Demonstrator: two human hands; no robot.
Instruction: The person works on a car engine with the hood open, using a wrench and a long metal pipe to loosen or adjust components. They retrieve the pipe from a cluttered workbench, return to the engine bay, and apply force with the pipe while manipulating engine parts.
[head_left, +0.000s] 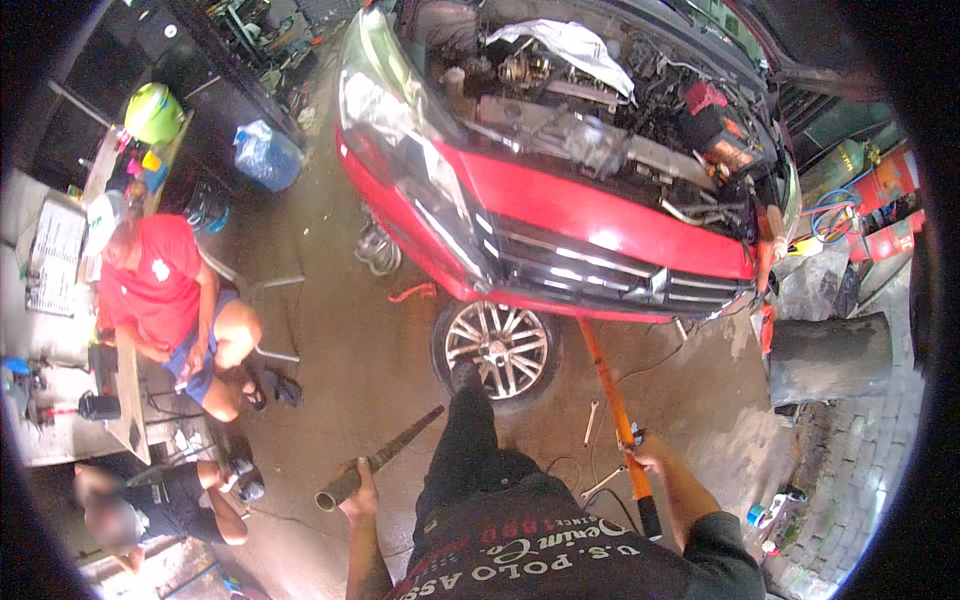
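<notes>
My left hand is closed around a dark metal pipe, whose open end is near me and whose far end points toward the wheel. My right hand grips a long orange bar with a black end, which looks like a floor jack handle and runs under the front of a red car. An alloy wheel with its tyre lies flat on the floor before the bumper. My foot rests on it.
The car's bonnet is up over the engine bay. Wrenches lie on the floor beside the orange bar. Two people sit at the left, one in a red shirt. A dark cylinder stands at the right, near a red jack.
</notes>
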